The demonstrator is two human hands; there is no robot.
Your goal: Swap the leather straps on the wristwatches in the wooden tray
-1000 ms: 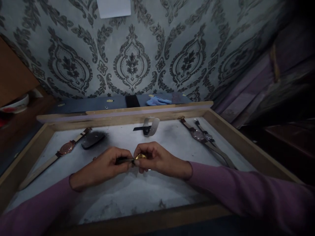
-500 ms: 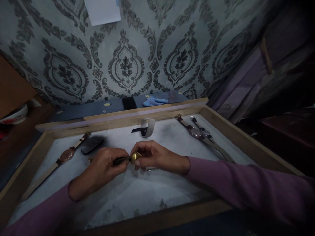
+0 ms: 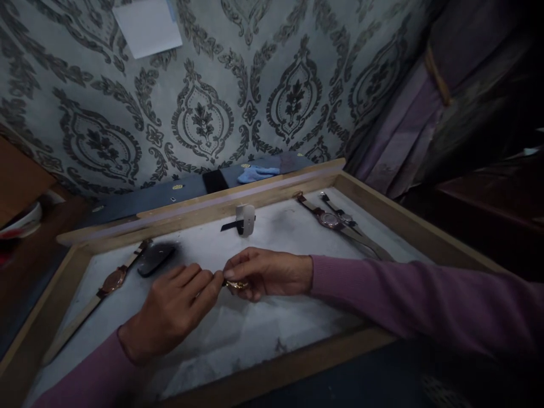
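Note:
Over the middle of a wooden-framed tray [image 3: 314, 368], my right hand [image 3: 267, 273] pinches a small gold-coloured watch part [image 3: 237, 284]. My left hand [image 3: 178, 306] is closed, its fingertips meeting the left side of the gold piece. The dark tool seen earlier in its grip is mostly hidden behind the fingers; only a small dark bit shows at the fingertips. Past my hands stands a grey curved holder [image 3: 245, 220] with a black strap.
A watch [image 3: 114, 280] and a black mouse-shaped object [image 3: 156, 259] lie at the tray's left. Two watches, one with a round face [image 3: 329, 220], lie at the right. Behind the tray is a blue cloth [image 3: 258, 174].
The gold piece has been turned and now shows edge-on. My left hand has rolled over, hiding the dark tool. The whole view has shifted slightly.

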